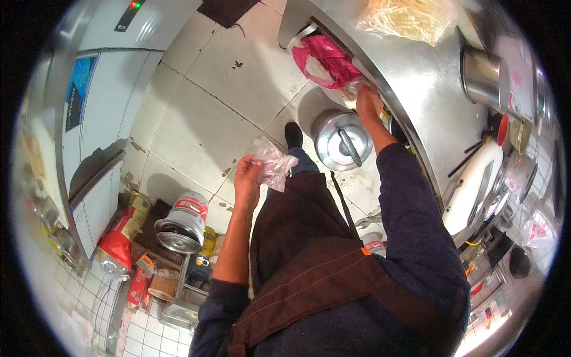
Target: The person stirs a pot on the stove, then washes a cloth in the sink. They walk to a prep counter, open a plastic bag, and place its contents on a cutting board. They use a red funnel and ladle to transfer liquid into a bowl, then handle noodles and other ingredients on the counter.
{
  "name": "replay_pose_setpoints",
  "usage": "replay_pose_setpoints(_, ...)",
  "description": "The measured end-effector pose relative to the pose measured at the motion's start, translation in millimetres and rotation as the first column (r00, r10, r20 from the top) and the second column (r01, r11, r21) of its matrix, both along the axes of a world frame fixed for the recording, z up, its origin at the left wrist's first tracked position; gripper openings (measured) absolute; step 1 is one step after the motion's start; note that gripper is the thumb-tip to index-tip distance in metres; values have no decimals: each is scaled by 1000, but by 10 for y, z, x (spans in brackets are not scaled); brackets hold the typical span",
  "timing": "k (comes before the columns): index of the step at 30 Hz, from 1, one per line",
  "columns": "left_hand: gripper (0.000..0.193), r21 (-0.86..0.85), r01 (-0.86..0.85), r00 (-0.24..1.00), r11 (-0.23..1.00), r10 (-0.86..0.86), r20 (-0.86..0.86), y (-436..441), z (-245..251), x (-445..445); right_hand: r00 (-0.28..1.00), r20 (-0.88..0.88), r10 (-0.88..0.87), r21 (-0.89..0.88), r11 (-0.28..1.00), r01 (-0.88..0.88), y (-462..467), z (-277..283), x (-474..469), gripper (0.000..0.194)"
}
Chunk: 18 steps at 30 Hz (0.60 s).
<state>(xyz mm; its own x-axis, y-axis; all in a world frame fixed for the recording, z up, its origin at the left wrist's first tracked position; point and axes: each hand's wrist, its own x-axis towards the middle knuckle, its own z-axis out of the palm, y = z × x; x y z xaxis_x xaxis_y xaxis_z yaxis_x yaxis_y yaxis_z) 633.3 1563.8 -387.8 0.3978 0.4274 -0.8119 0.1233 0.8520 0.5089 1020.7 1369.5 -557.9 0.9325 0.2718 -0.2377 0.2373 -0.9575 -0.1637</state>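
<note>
My left hand grips a crumpled, translucent plastic bag over the floor, left of my front shoe. At the edge of the steel worktop, my right hand is at a clear plastic bag beside a bright pink plastic bag; its fingertips are partly hidden, so I cannot tell how firmly it holds. Just below that hand, a round metal pot with a lid and bar handle stands on the tiles.
A steel worktop runs along the right, bearing a bag of pale strips, a steel pot and a white board. A white cabinet stands at left. Near it are a metal-lidded bucket and a red bag.
</note>
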Motion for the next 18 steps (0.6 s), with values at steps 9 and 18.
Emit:
replay_pose_setpoints(9, 27, 29, 49, 998, 998, -50, 40, 12, -69, 129, 997, -21, 72, 240, 969, -65, -143, 87, -195, 51)
replay_pose_setpoints(18, 51, 127, 102, 985, 987, -118, 129, 143, 258, 407, 976, 206, 68, 213, 970, -113, 17, 535, -427, 52)
